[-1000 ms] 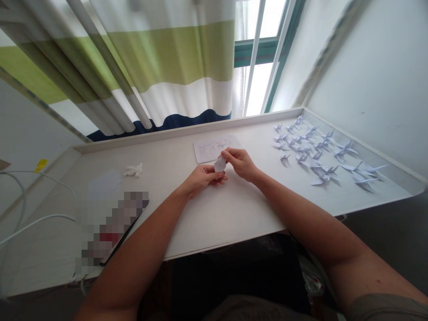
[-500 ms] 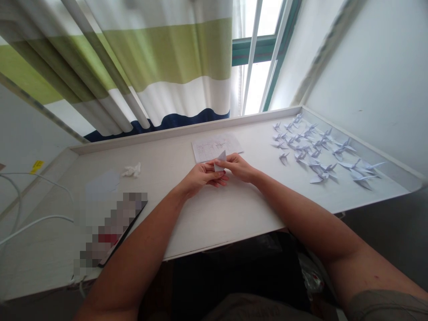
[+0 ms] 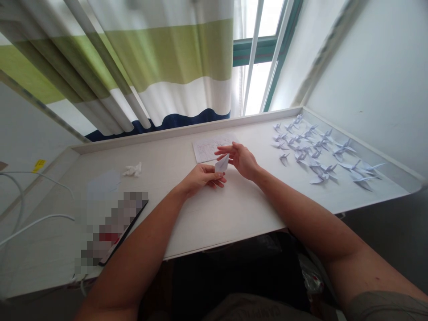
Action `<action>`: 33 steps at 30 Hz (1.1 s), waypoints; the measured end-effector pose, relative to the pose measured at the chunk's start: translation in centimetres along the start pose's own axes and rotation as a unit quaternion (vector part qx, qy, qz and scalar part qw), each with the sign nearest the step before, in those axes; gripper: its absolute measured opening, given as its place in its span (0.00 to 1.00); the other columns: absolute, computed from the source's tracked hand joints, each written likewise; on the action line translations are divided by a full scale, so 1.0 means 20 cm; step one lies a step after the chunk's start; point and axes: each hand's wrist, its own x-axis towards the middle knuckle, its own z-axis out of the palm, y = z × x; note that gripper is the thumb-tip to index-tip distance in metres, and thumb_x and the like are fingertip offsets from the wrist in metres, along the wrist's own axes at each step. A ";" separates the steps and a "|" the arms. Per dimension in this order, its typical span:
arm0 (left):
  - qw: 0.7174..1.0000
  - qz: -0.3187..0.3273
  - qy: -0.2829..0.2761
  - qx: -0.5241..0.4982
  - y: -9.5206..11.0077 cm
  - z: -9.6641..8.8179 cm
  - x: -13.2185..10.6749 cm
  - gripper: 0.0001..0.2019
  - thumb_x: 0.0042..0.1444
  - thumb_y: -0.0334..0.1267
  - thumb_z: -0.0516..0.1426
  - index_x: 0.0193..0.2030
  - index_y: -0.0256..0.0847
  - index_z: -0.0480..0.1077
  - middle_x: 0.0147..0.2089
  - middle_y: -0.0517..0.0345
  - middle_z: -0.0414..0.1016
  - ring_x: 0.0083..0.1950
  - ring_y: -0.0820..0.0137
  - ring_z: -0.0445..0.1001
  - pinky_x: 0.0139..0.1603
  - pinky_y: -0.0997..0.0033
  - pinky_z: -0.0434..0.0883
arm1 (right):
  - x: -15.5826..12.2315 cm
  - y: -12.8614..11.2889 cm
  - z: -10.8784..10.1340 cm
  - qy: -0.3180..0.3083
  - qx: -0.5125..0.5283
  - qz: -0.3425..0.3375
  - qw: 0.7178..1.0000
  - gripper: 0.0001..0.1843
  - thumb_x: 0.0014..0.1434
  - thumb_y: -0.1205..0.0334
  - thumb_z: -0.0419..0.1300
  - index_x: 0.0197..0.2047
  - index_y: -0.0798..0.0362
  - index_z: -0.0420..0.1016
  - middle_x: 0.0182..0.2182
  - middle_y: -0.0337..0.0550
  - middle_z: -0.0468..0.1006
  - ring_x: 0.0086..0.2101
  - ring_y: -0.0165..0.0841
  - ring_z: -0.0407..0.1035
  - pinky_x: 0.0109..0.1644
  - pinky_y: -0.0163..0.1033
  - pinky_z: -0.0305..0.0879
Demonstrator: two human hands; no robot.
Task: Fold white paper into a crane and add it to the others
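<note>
A small folded piece of white paper [image 3: 222, 164], pointed at its top, is pinched by my left hand [image 3: 203, 179] between thumb and fingers above the middle of the table. My right hand [image 3: 243, 161] is just to the right of the paper, its fingers spread and holding nothing. Beneath and behind the hands lies a sheet with writing [image 3: 204, 149], partly covered by my right fingers. On the right side of the table stand several folded paper cranes [image 3: 317, 167].
A crumpled white tissue [image 3: 133, 170] lies on the left of the table [image 3: 214, 232]. Nearby are pale paper sheets [image 3: 103, 182] and a blurred-out flat device [image 3: 117, 227] with a dark edge. White cables [image 3: 40, 218] run at far left. A raised rim [image 3: 160, 133] borders the back, below a curtain [image 3: 174, 53].
My right hand has let go of the folded paper and opened, moving slightly up and right. My left hand keeps hold of the paper, which now shows more of its face.
</note>
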 end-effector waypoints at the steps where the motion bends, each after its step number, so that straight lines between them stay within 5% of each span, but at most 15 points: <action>1: 1.000 0.005 0.010 0.001 -0.01 0.00 0.01 0.19 0.49 0.49 0.75 0.40 0.38 0.84 0.39 0.45 0.85 0.36 0.63 0.82 0.36 0.65 0.74 | 0.00 -0.01 -0.01 0.019 0.001 0.000 1.000 0.30 0.71 0.38 0.52 0.43 0.53 0.86 0.43 0.51 0.88 0.43 0.42 0.79 0.48 0.45 0.76; 4: 0.993 0.072 0.080 0.050 -0.03 -0.01 0.03 0.19 0.53 0.52 0.72 0.44 0.40 0.85 0.40 0.48 0.83 0.40 0.62 0.80 0.36 0.66 0.73 | 0.00 -0.02 -0.02 0.012 -0.028 0.045 0.999 0.32 0.71 0.34 0.52 0.40 0.54 0.84 0.29 0.47 0.83 0.28 0.36 0.75 0.35 0.41 0.74; 6: 0.965 0.154 0.170 0.130 -0.04 -0.03 0.05 0.14 0.56 0.50 0.71 0.40 0.43 0.85 0.42 0.51 0.80 0.45 0.61 0.77 0.41 0.66 0.73 | -0.02 -0.02 -0.01 -0.039 -0.066 0.091 0.993 0.31 0.69 0.33 0.56 0.41 0.55 0.83 0.20 0.41 0.76 0.19 0.31 0.67 0.26 0.39 0.68; 10: 0.890 0.254 0.268 0.270 -0.04 -0.06 0.06 0.04 0.57 0.37 0.68 0.38 0.49 0.87 0.44 0.51 0.73 0.51 0.60 0.70 0.44 0.66 0.72 | -0.06 -0.02 0.01 -0.110 -0.077 0.118 0.984 0.25 0.62 0.39 0.70 0.52 0.50 0.79 0.25 0.38 0.80 0.21 0.31 0.73 0.27 0.37 0.72; 13: 0.894 0.259 0.280 0.236 -0.03 -0.06 0.06 0.14 0.57 0.31 0.65 0.48 0.49 0.85 0.49 0.52 0.73 0.49 0.64 0.72 0.45 0.67 0.72 | -0.06 0.00 0.02 -0.137 -0.070 0.079 0.985 0.29 0.55 0.51 0.78 0.56 0.50 0.77 0.26 0.34 0.80 0.27 0.32 0.77 0.36 0.39 0.79; 16: 0.934 0.205 0.284 0.075 -0.02 -0.04 0.06 0.21 0.59 0.33 0.63 0.59 0.43 0.79 0.50 0.52 0.77 0.46 0.68 0.76 0.47 0.68 0.74 | -0.05 0.03 0.02 -0.116 -0.060 0.034 0.991 0.30 0.55 0.51 0.77 0.57 0.52 0.76 0.26 0.32 0.79 0.28 0.30 0.77 0.39 0.40 0.80; 20: 0.969 0.121 0.205 -0.069 -0.02 -0.01 0.07 0.16 0.60 0.47 0.65 0.47 0.36 0.80 0.40 0.53 0.80 0.41 0.68 0.78 0.44 0.68 0.76 | -0.04 0.06 0.03 -0.093 -0.091 0.006 0.991 0.30 0.56 0.49 0.77 0.56 0.51 0.75 0.25 0.31 0.78 0.27 0.32 0.78 0.36 0.40 0.79; 25: 0.969 0.140 0.199 -0.037 -0.03 0.00 0.06 0.20 0.47 0.49 0.75 0.39 0.38 0.80 0.37 0.55 0.83 0.42 0.65 0.80 0.45 0.65 0.77 | -0.04 0.06 0.04 -0.066 -0.219 -0.061 0.972 0.25 0.59 0.46 0.73 0.52 0.50 0.74 0.28 0.33 0.79 0.26 0.32 0.77 0.32 0.38 0.72; 33: 0.976 0.154 0.152 -0.037 -0.01 0.01 0.04 0.18 0.52 0.51 0.73 0.39 0.37 0.82 0.36 0.54 0.83 0.39 0.66 0.81 0.48 0.62 0.79 | -0.04 0.05 0.01 -0.034 -0.332 -0.136 0.933 0.17 0.62 0.48 0.70 0.47 0.50 0.79 0.35 0.40 0.82 0.28 0.32 0.76 0.34 0.40 0.71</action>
